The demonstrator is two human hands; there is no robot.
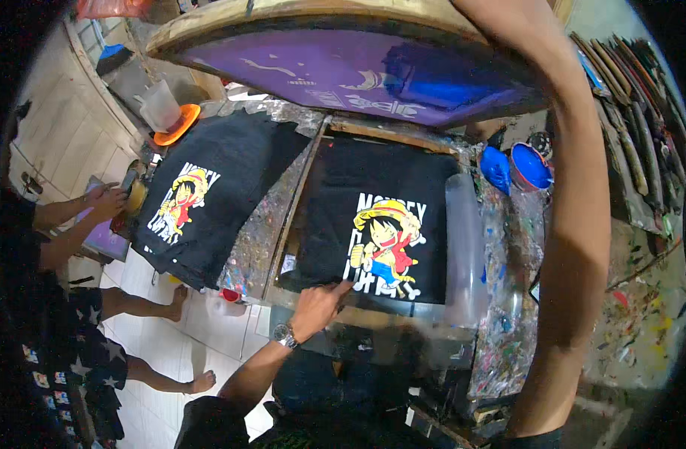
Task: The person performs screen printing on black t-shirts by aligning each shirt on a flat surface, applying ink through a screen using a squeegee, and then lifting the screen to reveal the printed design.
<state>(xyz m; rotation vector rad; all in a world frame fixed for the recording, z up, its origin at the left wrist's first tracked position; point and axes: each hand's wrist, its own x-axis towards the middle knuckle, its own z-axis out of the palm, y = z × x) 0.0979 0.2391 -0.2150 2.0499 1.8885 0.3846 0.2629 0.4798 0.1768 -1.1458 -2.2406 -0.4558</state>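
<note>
My right hand [496, 19] grips the raised edge of a screen frame [208, 22] with purple mesh [298, 67], across the top of the view. My left hand [320, 307] has its index finger stretched out on the lower edge of a white, yellow, red and blue cartoon print [388, 247] on a black shirt [335, 172]. The shirt lies flat on a board [287, 254] beneath the raised screen. A glossy, clear plastic-looking piece [466, 247] lies along the shirt's right side.
Another black printed shirt [246, 150] lies to the left, near a co-worker's hands [107, 198] and bare feet [201, 382]. An orange plate with a pitcher [160, 105] stands behind. Blue ink pots [530, 165] stand right, before stacked squeegee-like tools [627, 127]. The work surface [507, 299] is paint-spattered.
</note>
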